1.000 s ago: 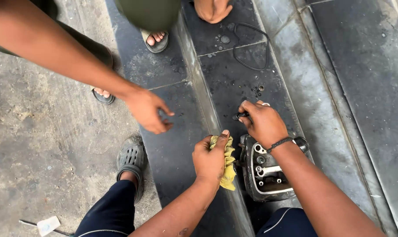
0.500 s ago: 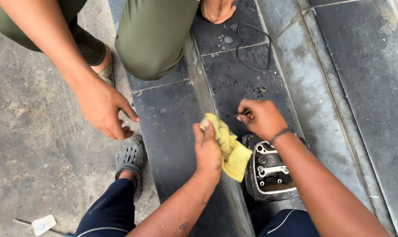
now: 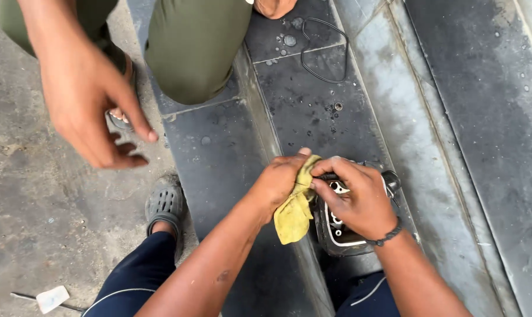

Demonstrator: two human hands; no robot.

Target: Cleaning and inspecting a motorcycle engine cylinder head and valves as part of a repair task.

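Centrally, the dark metal engine part (image 3: 343, 232) sat on the dark ribbed floor panel (image 3: 313, 117), low in the view, just in front of your knees. Its long axis ran roughly away from you, with the open, light-rimmed face turned upward toward the camera; which end was its front could not be told.

Your right hand (image 3: 354, 196) lay over the top of the part, fingers curled down onto its far edge, gripping it. A dark beaded bracelet (image 3: 386, 236) circled that wrist.

Your left hand (image 3: 280, 182) was closed around a yellow rag (image 3: 295, 211), pressed against the part's left side; the rag's loose end hung down toward you. The two hands touched at the fingertips.

A thin black rubber ring (image 3: 324, 50) and a small washer (image 3: 338, 106) lay on the panel beyond the part, well apart from it.

To the left, another person's hand (image 3: 93, 100) hung half open above the concrete floor (image 3: 43, 235), holding nothing. That person's green-trousered knee (image 3: 195, 47) rested at the panel's edge. Your grey clog (image 3: 166, 205) stood on the concrete.
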